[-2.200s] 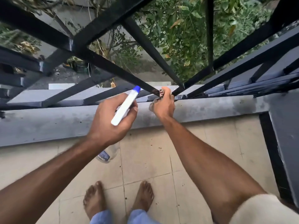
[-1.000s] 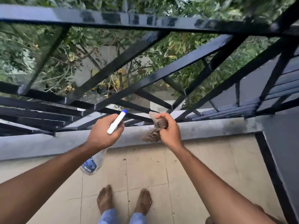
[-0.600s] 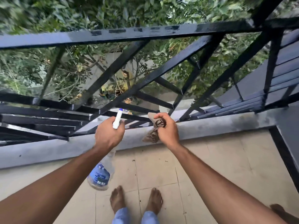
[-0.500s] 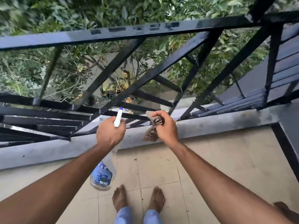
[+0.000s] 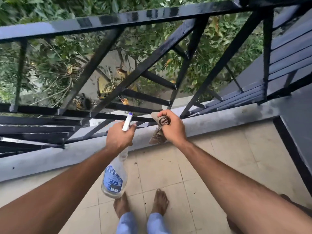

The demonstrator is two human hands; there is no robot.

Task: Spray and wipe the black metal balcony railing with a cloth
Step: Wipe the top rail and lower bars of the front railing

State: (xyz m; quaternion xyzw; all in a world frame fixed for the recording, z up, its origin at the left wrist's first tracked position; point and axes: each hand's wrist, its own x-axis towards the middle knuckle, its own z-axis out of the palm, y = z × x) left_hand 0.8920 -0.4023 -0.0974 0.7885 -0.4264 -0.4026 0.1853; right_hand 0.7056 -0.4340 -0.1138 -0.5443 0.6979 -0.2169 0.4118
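Your left hand (image 5: 119, 137) is curled tight round the neck of the spray bottle (image 5: 114, 176). The bottle's long axis runs from the white nozzle (image 5: 127, 121), aimed up and away at the railing (image 5: 135, 17), down to the base hanging above your feet (image 5: 160, 200). Your right hand (image 5: 173, 128) clutches the bunched cloth (image 5: 157, 136) over the grey ledge (image 5: 219, 119), close by the railing's foot. Whether it touches is unclear.

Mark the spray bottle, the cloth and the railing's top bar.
spray bottle (image 5: 112, 176), head view, on the blue label of its clear body.
cloth (image 5: 156, 136), head view, on the bunched end that hangs down.
top bar (image 5: 118, 20), head view, on its glossy upper face, mid-span.
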